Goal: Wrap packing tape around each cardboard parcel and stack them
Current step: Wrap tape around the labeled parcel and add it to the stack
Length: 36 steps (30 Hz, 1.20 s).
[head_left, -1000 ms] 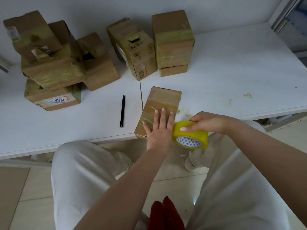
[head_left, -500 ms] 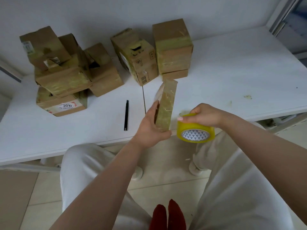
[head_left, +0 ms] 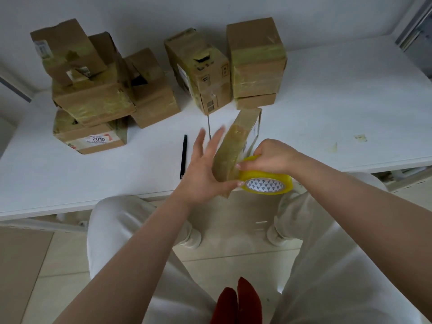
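While the flat parcel (head_left: 236,146) stands tilted on edge above the near rim of the table (head_left: 327,108), both hands work at its lower end.

Left hand: the left hand (head_left: 205,169) has its fingers spread and straight, blurred at the tips, with the palm and thumb against the parcel's near face and bottom corner.

Right hand: the right hand (head_left: 268,157) has its fingers curled over the top of the tape roll (head_left: 266,181), gripping it.

Tape roll: yellow, with a white patterned core facing the camera, touching the parcel's lower right side.

Flat parcel: brown cardboard, its broad face glossy with tape, leaning away from the camera towards the stacks behind.

Left stack: several taped boxes piled unevenly at the back left of the table; the bottom box (head_left: 93,136) bears a label reading 2010.

Middle box: a taped box (head_left: 201,71) standing just beside the right stack.

Right stack: a taller taped box (head_left: 256,57) resting on a thin flat one (head_left: 256,101).

Pen: a black pen (head_left: 183,156) lying on the table just left of the left hand.

Below the table: pale trousers and a tiled floor.
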{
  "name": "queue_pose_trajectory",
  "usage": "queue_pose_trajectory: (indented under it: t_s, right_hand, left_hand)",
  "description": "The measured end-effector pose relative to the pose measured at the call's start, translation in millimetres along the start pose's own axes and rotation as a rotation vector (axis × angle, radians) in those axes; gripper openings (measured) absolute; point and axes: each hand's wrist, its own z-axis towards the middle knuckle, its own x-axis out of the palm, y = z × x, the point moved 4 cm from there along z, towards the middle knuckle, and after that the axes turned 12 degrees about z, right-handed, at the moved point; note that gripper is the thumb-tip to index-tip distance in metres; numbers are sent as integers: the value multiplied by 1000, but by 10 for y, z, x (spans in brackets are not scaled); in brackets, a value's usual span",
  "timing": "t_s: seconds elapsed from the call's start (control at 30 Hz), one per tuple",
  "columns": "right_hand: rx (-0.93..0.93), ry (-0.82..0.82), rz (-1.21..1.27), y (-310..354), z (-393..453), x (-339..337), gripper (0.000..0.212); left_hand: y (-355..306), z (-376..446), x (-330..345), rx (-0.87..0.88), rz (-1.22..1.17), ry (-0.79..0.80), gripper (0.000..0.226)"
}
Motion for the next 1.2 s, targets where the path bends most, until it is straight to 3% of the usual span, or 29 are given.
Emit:
queue_pose_trajectory:
  t_s: [0.1,0.17,0.27,0.37,0.47,0.57,0.63,0.73,0.77,0.9,1.03,1.2]
  right_hand:
    - [-7,-17,-30,36,65,27,48]
    - [-6,-13,-18,47,86,4,51]
    - [-56,46,115,119,25,-77,44]
    - [-88,138,359,88,-57,-134,29]
    - [-116,151,564,-4,-138,-195,41]
    - [-129,129,628,-50,-172,-259,49]
    - [-116,71,534,-75,-136,-303,51]
    - [-74,-45,-22,-161,-92,-351,63]
    - [-66,-52,-88,-212,-100,-342,69]
    - [7,18,163,-384,-108,-260,73]
    - [29,-31,-51,-460,-38,-171,62]
    - [71,-34,-73,-469,-4,-140,61]
  left_hand:
    - [-197,106,59,103,354,95,100]
    - [-190,180,118,18,512,161,89]
    - [-115,241,89,-78,549,128,81]
    - [50,249,12,-140,316,104,83]
    - [185,214,-19,-183,28,92,88]
    - [185,192,69,-195,-52,108,90]
    - [197,171,116,-198,-83,86,92]
    - [288,119,128,-230,-134,65,94]
    - [301,104,139,-230,-148,70,94]
    - [301,52,166,-220,-246,42,88]
    - [326,44,212,-194,-322,47,87]
    - [256,36,209,-165,-462,-42,51]
